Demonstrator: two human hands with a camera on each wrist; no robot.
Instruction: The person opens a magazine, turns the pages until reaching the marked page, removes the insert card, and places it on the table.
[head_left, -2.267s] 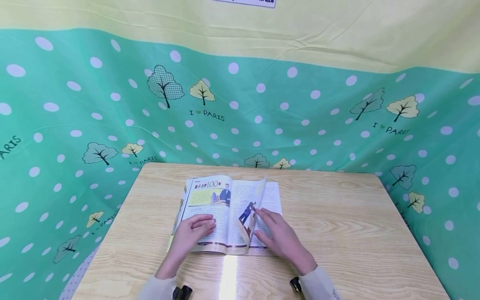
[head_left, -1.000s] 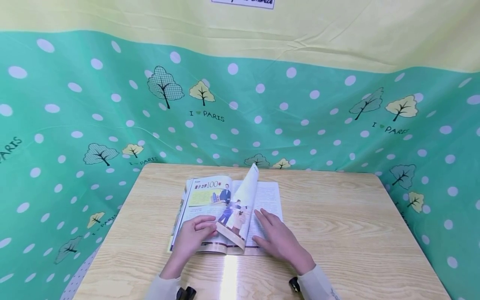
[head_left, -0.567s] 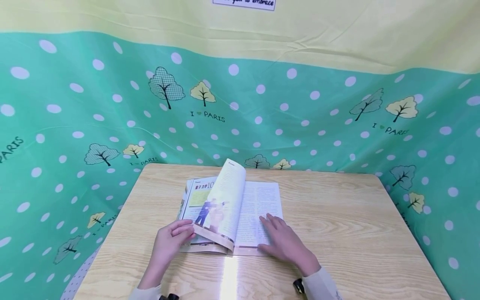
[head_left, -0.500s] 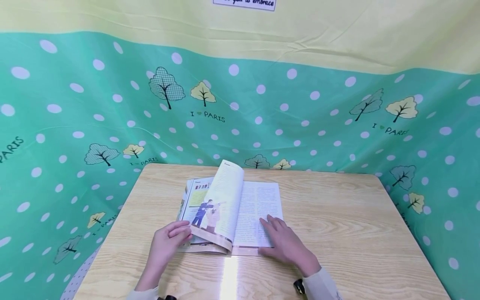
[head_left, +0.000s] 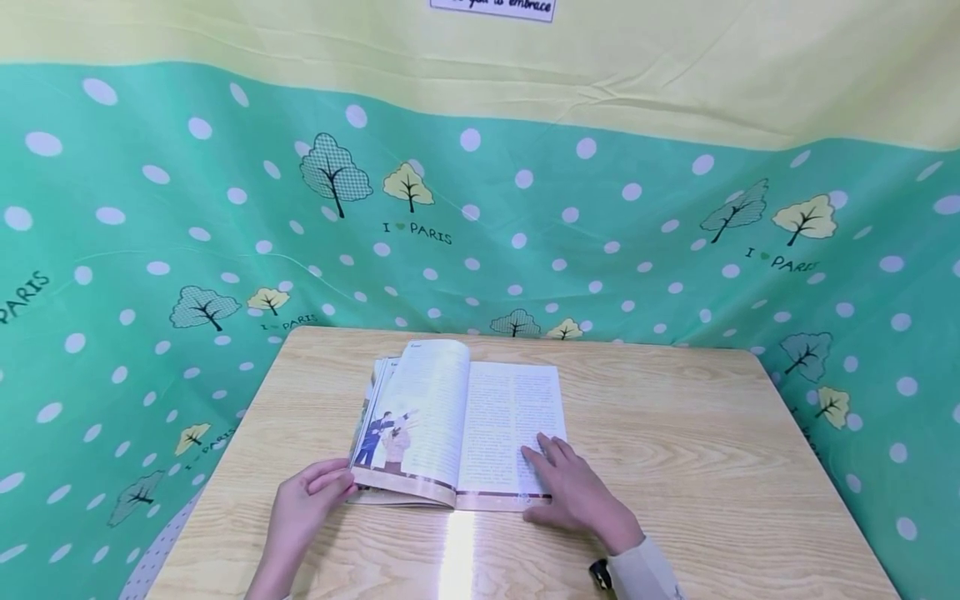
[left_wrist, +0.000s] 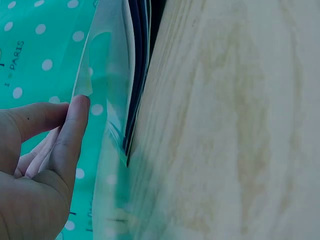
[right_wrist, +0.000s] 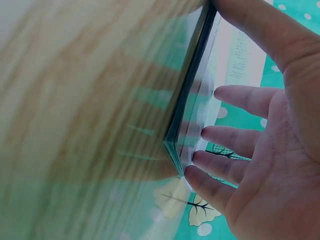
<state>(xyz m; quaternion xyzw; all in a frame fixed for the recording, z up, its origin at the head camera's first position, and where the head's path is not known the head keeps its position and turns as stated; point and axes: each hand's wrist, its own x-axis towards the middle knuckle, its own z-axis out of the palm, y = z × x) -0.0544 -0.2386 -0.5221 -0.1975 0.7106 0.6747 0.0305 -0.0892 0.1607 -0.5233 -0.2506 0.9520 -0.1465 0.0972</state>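
A magazine [head_left: 495,433] lies open on the wooden table. Its left-hand page [head_left: 427,400], printed with text and a drawing of figures, is slightly raised above the stack beneath. My left hand [head_left: 303,504] pinches that page's lower left corner between thumb and finger; the left wrist view shows the same page [left_wrist: 107,65] held at its edge by the hand [left_wrist: 42,165]. On the right-hand page's lower right part rest the extended fingers of my right hand [head_left: 577,492]. In the right wrist view the spread fingertips [right_wrist: 222,93] touch the page near its edge.
The wooden table [head_left: 675,442] extends on both sides of the magazine. Behind it hangs a green dotted cloth [head_left: 525,250] with printed trees. A bright light reflection [head_left: 456,554] lies on the table in front of the magazine.
My left hand has carried the page from the right side over to the left, lowering it onto the left stack. My right hand let go of the page and settled on the right-hand page.
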